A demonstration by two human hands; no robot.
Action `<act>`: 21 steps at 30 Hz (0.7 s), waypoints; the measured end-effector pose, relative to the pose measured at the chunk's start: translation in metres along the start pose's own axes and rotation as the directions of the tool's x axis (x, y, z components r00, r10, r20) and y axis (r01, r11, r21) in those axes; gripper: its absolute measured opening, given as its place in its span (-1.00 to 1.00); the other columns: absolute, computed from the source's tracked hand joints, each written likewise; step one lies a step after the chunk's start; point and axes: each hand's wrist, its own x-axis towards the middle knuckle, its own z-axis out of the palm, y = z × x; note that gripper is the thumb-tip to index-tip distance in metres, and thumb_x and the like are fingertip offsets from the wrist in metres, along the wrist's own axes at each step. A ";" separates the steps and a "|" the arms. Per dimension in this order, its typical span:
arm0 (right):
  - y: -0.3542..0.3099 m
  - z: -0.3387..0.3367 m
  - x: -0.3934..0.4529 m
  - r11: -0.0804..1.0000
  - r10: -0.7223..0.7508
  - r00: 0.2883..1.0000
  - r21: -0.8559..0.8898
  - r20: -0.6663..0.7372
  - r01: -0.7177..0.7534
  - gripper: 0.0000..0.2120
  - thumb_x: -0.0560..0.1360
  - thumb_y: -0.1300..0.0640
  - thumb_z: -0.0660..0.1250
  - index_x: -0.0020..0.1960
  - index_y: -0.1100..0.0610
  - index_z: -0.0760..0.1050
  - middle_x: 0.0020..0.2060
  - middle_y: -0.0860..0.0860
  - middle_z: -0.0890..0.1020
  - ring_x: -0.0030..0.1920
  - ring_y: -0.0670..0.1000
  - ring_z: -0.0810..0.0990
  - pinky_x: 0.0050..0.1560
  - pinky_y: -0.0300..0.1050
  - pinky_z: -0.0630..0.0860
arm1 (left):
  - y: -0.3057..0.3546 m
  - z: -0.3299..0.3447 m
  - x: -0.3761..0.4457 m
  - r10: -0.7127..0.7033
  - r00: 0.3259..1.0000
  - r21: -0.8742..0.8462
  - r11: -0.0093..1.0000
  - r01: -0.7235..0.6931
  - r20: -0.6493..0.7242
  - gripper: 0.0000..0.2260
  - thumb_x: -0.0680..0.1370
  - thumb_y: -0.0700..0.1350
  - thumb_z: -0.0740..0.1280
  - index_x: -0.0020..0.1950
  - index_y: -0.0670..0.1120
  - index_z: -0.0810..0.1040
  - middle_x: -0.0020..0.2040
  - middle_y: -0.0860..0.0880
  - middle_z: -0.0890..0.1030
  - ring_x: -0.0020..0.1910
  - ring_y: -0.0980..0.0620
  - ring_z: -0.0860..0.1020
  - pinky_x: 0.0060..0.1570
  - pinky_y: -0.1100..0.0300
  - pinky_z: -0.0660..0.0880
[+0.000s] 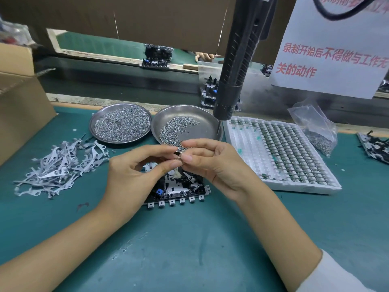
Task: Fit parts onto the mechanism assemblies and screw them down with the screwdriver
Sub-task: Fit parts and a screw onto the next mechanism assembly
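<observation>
A black mechanism assembly [179, 191] with a row of metal tabs lies on the green mat, partly hidden under my hands. My left hand [134, 173] and my right hand [210, 163] meet just above it, and their fingertips pinch a tiny screw [179, 158] between them. The black electric screwdriver [233, 70] hangs from above, its bit tip over the right metal dish [207, 125] of screws. Neither hand touches the screwdriver.
A second dish [120, 124] full of screws sits to the left. Flat metal levers [61, 167] are piled at far left beside a cardboard box [21, 106]. A white tray [280, 154] of small parts and a plastic bag [315, 131] of screws lie right.
</observation>
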 end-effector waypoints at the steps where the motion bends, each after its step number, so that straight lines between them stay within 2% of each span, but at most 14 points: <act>1: 0.000 0.000 0.000 1.000 0.003 1.000 0.012 -0.003 -0.003 -0.69 0.18 0.30 0.47 -0.07 0.21 0.59 -0.34 0.03 0.67 -0.30 -0.04 0.67 -0.20 -0.23 0.59 | 0.000 0.000 0.000 0.002 1.000 -0.002 1.000 -0.002 0.003 -0.77 0.33 -0.17 0.47 -0.04 -0.01 0.62 -0.16 0.07 0.69 -0.20 0.13 0.64 -0.05 0.31 0.54; 4: 0.001 0.000 0.000 1.000 0.012 1.000 0.025 -0.004 -0.012 -0.70 0.17 0.30 0.47 -0.10 0.21 0.60 -0.34 0.04 0.67 -0.30 -0.04 0.67 -0.21 -0.24 0.59 | 0.000 0.000 -0.001 0.004 1.000 -0.004 1.000 -0.004 0.006 -0.78 0.33 -0.15 0.47 -0.05 -0.01 0.62 -0.18 0.12 0.69 -0.21 0.15 0.64 -0.07 0.34 0.52; 10: 0.001 0.000 0.000 0.999 0.023 1.000 0.034 0.003 -0.023 -0.71 0.18 0.30 0.47 -0.10 0.23 0.59 -0.34 0.05 0.67 -0.30 -0.03 0.67 -0.22 -0.24 0.59 | 0.001 0.000 -0.002 -0.028 0.999 -0.042 0.999 0.027 -0.018 -0.79 0.33 -0.11 0.48 -0.06 -0.03 0.64 -0.19 0.09 0.69 -0.19 0.10 0.65 -0.06 0.30 0.54; 17: 0.001 0.001 -0.001 0.999 0.020 1.000 0.034 0.001 -0.020 -0.74 0.19 0.31 0.46 -0.12 0.22 0.59 -0.33 0.08 0.67 -0.28 -0.02 0.67 -0.20 -0.24 0.59 | 0.004 0.002 -0.002 -0.071 0.997 -0.061 0.996 0.069 -0.035 -0.80 0.31 -0.19 0.48 -0.09 -0.04 0.64 -0.20 0.09 0.69 -0.21 0.11 0.65 -0.07 0.31 0.55; 21: 0.000 0.001 -0.002 1.000 0.022 1.000 -0.006 0.003 -0.022 -0.73 0.20 0.30 0.47 -0.10 0.22 0.58 -0.34 0.06 0.67 -0.28 -0.02 0.67 -0.21 -0.23 0.59 | 0.006 0.001 -0.002 -0.026 1.000 -0.005 1.000 0.026 -0.010 -0.78 0.31 -0.16 0.48 -0.06 -0.03 0.63 -0.17 0.05 0.69 -0.20 0.09 0.65 -0.05 0.27 0.55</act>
